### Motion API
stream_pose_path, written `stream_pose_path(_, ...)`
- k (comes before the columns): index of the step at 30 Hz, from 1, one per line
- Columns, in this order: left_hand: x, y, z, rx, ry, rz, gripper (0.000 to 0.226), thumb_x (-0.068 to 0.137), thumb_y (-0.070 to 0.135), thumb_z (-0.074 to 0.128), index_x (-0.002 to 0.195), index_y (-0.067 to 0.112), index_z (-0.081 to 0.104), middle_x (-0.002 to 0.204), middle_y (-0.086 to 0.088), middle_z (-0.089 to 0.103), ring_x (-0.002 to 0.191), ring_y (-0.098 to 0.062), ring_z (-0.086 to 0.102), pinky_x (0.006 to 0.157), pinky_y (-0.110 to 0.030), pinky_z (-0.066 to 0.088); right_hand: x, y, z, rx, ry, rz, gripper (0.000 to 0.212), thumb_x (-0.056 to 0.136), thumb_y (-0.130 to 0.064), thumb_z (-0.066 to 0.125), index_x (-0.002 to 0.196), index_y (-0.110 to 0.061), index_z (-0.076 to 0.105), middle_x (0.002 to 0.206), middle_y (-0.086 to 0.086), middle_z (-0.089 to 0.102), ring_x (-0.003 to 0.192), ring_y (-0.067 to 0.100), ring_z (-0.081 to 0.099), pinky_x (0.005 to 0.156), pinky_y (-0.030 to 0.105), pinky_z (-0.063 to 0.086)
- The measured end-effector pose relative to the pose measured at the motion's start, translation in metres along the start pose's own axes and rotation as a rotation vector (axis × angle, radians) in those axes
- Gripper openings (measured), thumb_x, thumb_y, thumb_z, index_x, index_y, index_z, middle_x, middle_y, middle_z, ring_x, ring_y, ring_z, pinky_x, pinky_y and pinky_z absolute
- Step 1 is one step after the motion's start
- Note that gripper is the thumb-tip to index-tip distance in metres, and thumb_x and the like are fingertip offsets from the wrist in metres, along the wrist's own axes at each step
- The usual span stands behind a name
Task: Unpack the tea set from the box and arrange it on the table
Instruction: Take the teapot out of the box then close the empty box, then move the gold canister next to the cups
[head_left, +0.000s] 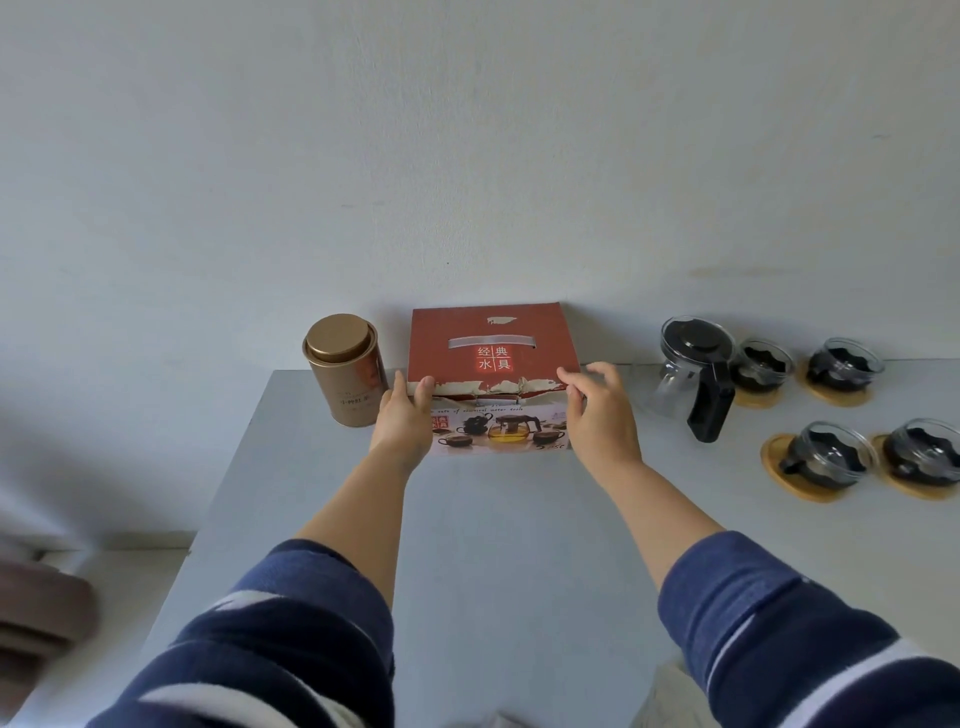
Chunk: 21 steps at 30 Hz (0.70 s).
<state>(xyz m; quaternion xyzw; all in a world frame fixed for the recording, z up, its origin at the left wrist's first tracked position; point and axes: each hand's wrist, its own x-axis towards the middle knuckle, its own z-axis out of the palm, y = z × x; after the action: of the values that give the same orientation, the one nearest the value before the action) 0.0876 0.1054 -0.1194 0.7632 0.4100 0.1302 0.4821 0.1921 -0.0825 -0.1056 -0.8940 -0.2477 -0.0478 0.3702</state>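
At nine o'clock from the box, just beside it, a gold tea tin (347, 370) with a round lid stands upright on the table. Toward three o'clock, apart from the box, stands a glass teapot (693, 364) with a black lid and handle, and beyond it four glass cups with dark liners: two at the back (762, 365) (844, 364) and two nearer (826, 455) (922, 451), each on a light wooden coaster (779, 457). Nothing lies between the hands and the box.

The red box (491, 358) sits at twelve o'clock, against the wall, its torn lid flap down and its front printed with a tea set picture. The left hand (405, 415) presses against the box's left front corner, thumb on the lid edge. The right hand (597, 410) rests on the right front corner, fingers curled over the lid's torn edge. Both hands are spread apart, one each side, bracing the box.

The table (493, 545) is plain pale grey, set against a bare white wall (467, 156). Both sleeves (769, 623) are dark blue with white stripes.
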Motion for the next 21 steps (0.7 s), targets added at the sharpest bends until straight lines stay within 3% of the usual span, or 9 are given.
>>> stream_pose_path(2,-0.009,-0.008,-0.002,0.026,-0.053,-0.011,0.066,0.1,0.052,0.021,0.156,0.021,0.007,0.161,-0.005,0.022,0.145,-0.028,0.028,0.115,-0.046,0.029,0.004,-0.012,0.0,-0.126,0.005,0.029,0.032,0.094,-0.007,0.049,0.122,-0.014,0.064,0.138,0.01,0.044,0.117,0.029,0.053,0.092,0.037,0.047)
stream_pose_path(5,-0.034,-0.037,-0.005,0.417,-0.15,-0.064,0.066,0.1,0.05,0.019,0.155,0.021,-0.002,0.163,-0.002,0.008,0.149,-0.026,0.014,0.116,-0.051,0.019,0.006,-0.048,0.011,-0.235,0.031,-0.115,0.036,0.086,-0.003,0.055,0.119,-0.015,0.063,0.136,0.01,0.048,0.124,0.03,0.047,0.103,0.045,0.04)
stream_pose_path(7,-0.056,-0.062,-0.009,0.647,-0.184,-0.113,0.075,0.097,0.057,0.022,0.154,0.019,-0.008,0.164,0.002,-0.002,0.151,-0.02,-0.001,0.117,-0.056,0.01,0.006,-0.081,0.026,-0.137,-0.011,-0.281,0.036,0.084,0.001,0.053,0.116,-0.011,0.065,0.127,0.011,0.054,0.12,0.029,0.049,0.101,0.04,0.043)
stream_pose_path(10,-0.08,-0.095,-0.013,0.808,-0.284,-0.107,0.091,0.091,0.069,0.024,0.151,0.016,-0.018,0.161,0.004,-0.023,0.148,-0.019,-0.022,0.117,-0.057,-0.006,0.007,-0.134,0.059,0.05,-0.208,-0.397,0.038,0.085,0.003,0.05,0.121,-0.008,0.06,0.123,0.012,0.054,0.118,0.027,0.049,0.099,0.029,0.038)
stream_pose_path(12,-0.086,-0.108,-0.015,0.836,-0.302,-0.076,0.095,0.088,0.073,0.023,0.15,0.017,-0.022,0.158,0.004,-0.029,0.146,-0.022,-0.027,0.117,-0.054,-0.012,0.008,-0.163,0.088,0.146,-0.379,-0.319,0.049,0.087,-0.005,0.056,0.135,-0.011,0.047,0.133,0.012,0.048,0.125,0.027,0.046,0.103,0.031,0.038)
stream_pose_path(14,-0.083,-0.113,-0.016,0.825,-0.297,-0.065,0.093,0.089,0.071,0.025,0.15,0.019,-0.022,0.157,0.005,-0.03,0.145,-0.023,-0.03,0.117,-0.053,-0.014,0.012,-0.183,0.118,0.237,-0.503,-0.109,0.075,0.085,-0.018,0.065,0.148,-0.017,0.024,0.146,0.01,0.034,0.133,0.028,0.04,0.108,0.037,0.036)
stream_pose_path(18,-0.079,-0.114,-0.015,0.85,-0.319,-0.073,0.085,0.094,0.059,0.027,0.15,0.022,-0.023,0.155,0.006,-0.035,0.142,-0.024,-0.035,0.115,-0.054,-0.017,0.026,-0.192,0.164,0.395,-0.468,0.242,0.119,0.07,-0.029,0.083,0.151,-0.026,-0.004,0.154,0.007,0.017,0.14,0.031,0.03,0.114,0.044,0.029)
stream_pose_path(21,-0.077,-0.118,-0.014,0.846,-0.342,-0.059,0.088,0.091,0.064,0.031,0.151,0.026,-0.022,0.154,0.007,-0.038,0.14,-0.025,-0.039,0.112,-0.055,-0.02,0.035,-0.186,0.187,0.502,-0.413,0.32,0.122,0.065,-0.025,0.087,0.149,-0.021,0.0,0.153,0.005,0.03,0.137,0.027,0.037,0.113,0.041,0.032)
